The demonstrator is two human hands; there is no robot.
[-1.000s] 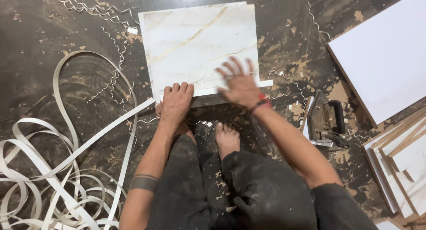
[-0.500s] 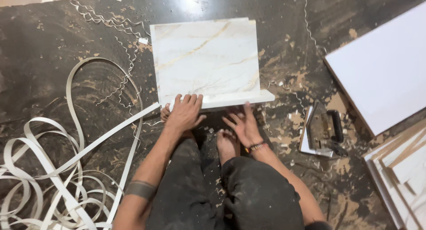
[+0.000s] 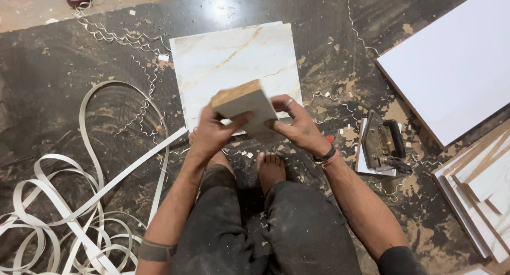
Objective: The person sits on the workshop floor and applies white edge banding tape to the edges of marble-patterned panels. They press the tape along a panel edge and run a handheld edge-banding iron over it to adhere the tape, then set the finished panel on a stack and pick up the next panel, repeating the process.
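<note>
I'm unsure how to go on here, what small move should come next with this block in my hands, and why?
Probably lower the block flat onto the marble panel. Both the left hand and right hand hold it tilted above the panel's near edge.

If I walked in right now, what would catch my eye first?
Dead centre, the left hand and right hand hold a small board with a raw wood edge up off the floor. Behind it lies a marble-patterned panel, and pale edge-banding strips coil at lower left.
</note>
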